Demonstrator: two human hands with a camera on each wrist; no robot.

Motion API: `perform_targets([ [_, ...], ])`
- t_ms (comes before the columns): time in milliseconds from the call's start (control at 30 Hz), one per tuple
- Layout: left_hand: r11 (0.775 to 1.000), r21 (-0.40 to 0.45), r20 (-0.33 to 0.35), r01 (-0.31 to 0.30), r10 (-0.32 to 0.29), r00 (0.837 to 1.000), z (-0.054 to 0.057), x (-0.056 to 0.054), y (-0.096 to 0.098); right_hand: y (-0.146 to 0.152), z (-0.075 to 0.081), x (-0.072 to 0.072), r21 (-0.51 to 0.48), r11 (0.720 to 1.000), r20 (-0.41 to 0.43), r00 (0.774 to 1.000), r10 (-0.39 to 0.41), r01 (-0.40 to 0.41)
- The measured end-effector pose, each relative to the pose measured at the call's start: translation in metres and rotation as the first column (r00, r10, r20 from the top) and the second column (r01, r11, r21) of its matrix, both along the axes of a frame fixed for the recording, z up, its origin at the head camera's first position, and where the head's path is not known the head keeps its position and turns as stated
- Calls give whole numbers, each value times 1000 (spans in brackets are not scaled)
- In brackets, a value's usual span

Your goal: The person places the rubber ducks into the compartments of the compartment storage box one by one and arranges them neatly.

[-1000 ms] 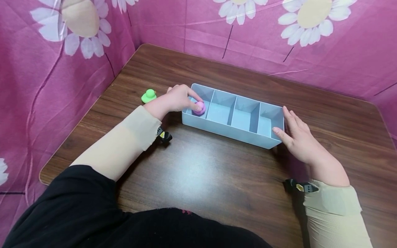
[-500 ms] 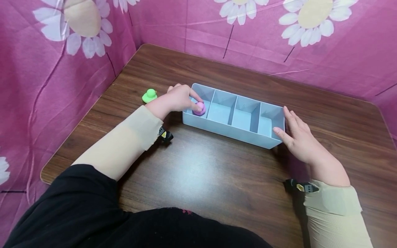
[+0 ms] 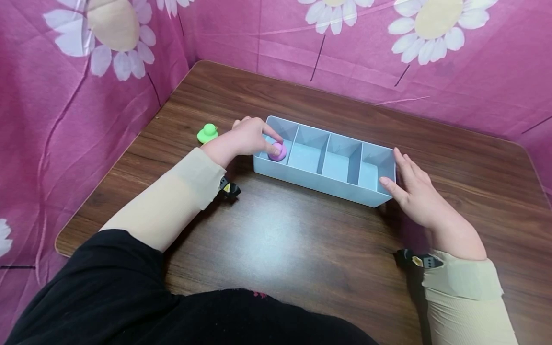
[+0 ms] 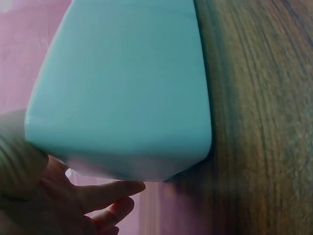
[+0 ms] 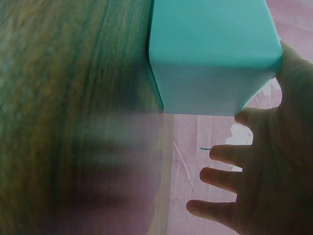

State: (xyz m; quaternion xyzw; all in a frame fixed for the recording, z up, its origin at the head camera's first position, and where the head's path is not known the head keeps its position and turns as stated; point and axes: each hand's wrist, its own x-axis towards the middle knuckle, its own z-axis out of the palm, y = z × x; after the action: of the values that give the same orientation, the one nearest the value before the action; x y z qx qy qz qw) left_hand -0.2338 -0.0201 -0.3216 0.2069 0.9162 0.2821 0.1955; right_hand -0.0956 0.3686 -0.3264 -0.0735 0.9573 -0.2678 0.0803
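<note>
In the head view, a light-blue box [image 3: 321, 184] with a row of open compartments stands on the table. My left hand [image 3: 247, 136] reaches over its left end, thumb and index finger pinching a small purple toy duck [image 3: 279, 152] inside the leftmost compartment. The fingers partly cover the duck. At the box's right end, my right hand [image 3: 416, 194] rests against the rim with the thumb at the front and the fingers extended. The right wrist view shows the fingers [image 5: 222, 155] spread and straight beside the end wall. The left wrist view hides the duck behind the box wall.
A green toy duck [image 3: 209, 133] sits on the wooden table [image 3: 267, 249], left of the box and just beyond my left wrist. Pink flowered cloth [image 3: 276, 38] hangs behind the table and along its left side.
Hardly anything moves. The purple toy duck turns or settles slightly under my left fingers, in the same compartment. My right hand keeps its place on the box.
</note>
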Motion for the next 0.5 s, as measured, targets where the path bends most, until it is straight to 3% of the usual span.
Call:
perform_targets([
  [167, 996, 93, -13, -10, 12, 1000, 10, 1, -17, -1, -1, -2, -2, 1000, 7, 1000, 0, 0],
  [300, 975, 221, -58, -27, 40, 997, 25, 1, -42, -1, 0, -2, -1, 1000, 12, 1000, -5, 5],
  [500, 936, 323, -57, -138, 164, 985, 34, 8, -90, 1, -1, -2, -2, 1000, 4, 1000, 1, -1],
])
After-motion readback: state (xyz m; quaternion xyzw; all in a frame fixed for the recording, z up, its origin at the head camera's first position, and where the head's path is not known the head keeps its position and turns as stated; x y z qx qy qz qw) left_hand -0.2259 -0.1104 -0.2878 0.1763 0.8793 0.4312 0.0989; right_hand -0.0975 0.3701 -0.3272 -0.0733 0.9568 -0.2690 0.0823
